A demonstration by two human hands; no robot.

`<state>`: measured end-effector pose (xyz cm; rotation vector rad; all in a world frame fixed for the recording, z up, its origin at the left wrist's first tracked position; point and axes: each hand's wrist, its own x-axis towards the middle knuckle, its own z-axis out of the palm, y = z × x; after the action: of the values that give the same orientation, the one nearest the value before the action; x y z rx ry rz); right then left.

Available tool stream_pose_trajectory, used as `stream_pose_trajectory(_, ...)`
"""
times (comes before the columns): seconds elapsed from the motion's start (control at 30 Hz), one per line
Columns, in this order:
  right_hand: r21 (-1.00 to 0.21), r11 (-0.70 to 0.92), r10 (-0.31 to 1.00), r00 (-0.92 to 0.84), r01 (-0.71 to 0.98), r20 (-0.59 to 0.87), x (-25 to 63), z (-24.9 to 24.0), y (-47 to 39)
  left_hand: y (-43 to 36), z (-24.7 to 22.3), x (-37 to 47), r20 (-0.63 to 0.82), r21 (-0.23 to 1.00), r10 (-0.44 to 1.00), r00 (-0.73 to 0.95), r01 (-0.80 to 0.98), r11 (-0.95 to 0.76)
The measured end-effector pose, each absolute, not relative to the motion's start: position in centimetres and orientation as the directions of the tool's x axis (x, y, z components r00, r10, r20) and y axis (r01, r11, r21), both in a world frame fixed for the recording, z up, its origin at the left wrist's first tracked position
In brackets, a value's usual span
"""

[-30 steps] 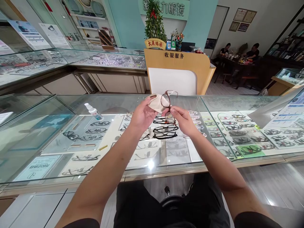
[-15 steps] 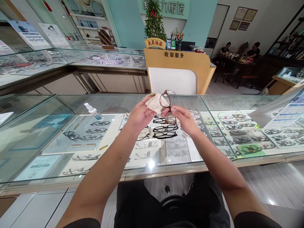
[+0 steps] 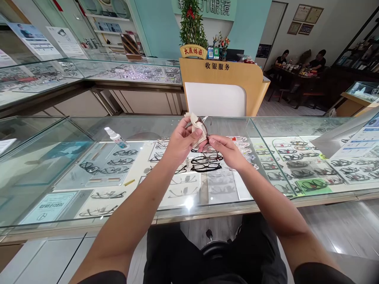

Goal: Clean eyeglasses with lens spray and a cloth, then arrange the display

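Observation:
My left hand [image 3: 184, 139] pinches a cream cleaning cloth [image 3: 199, 127] folded around one lens of a pair of eyeglasses [image 3: 206, 123]. That lens is mostly covered by the cloth. Thumb and fingers of my right hand [image 3: 225, 148] grip the eyeglasses near the middle of the brown frame, and the other lens hangs below, hard to see against the display. Both hands are held above the glass counter [image 3: 142, 130]. Off to the left, a white spray bottle [image 3: 116, 138] stands on the counter top.
Under the glass lie rows of eyeglass frames [image 3: 206, 167]. A white printed stand [image 3: 352, 140] rises at the right of the counter. Beyond is a wooden cashier desk [image 3: 257, 79] with a plant [image 3: 192, 27]. Two people [image 3: 318, 61] sit at a table at the far right.
My left hand has brought the cloth rightward onto the upper lens and closed its thumb over it. The lens was bare before. My right hand keeps its grip on the eyeglasses.

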<state>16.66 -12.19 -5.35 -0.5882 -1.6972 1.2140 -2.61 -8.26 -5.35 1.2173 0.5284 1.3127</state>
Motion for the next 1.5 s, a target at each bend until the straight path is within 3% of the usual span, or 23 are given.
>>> stream_pose_trajectory(0.2, -0.907, 0.400, 0.787, -0.456, -0.133, 0.414, 16.8, -5.5, -12.1, -8.7, -5.2, -2.7, 0.385, 0.903, 0.857, 0.344, -0.331, -0.273)
stream_pose_trajectory(0.7, -0.915, 0.385, 0.812, -0.426, -0.124, 0.399, 16.6, -5.1, -12.3, -9.2, -4.9, -2.4, 0.373, 0.887, 0.863, 0.340, -0.405, -0.223)
stream_pose_trajectory(1.0, -0.942, 0.296, 0.829, -0.449, -0.156, 0.335, 16.8, -5.5, -12.0, -9.3, -4.7, -2.3, 0.364, 0.899, 0.815, 0.451, -0.400, -0.180)
stream_pose_trajectory(1.33, -0.941, 0.320, 0.819, -0.468, -0.109, 0.332, 16.1, -6.5, -12.1, -10.1, -5.1, -1.4, 0.375, 0.883, 0.895, 0.244, -0.388, -0.264)
stream_pose_trajectory(1.5, -0.942, 0.317, 0.854, -0.398, -0.109, 0.334, 16.5, -5.8, -12.3, -9.6, -4.9, -1.9, 0.370, 0.887, 0.884, 0.287, -0.391, -0.244)
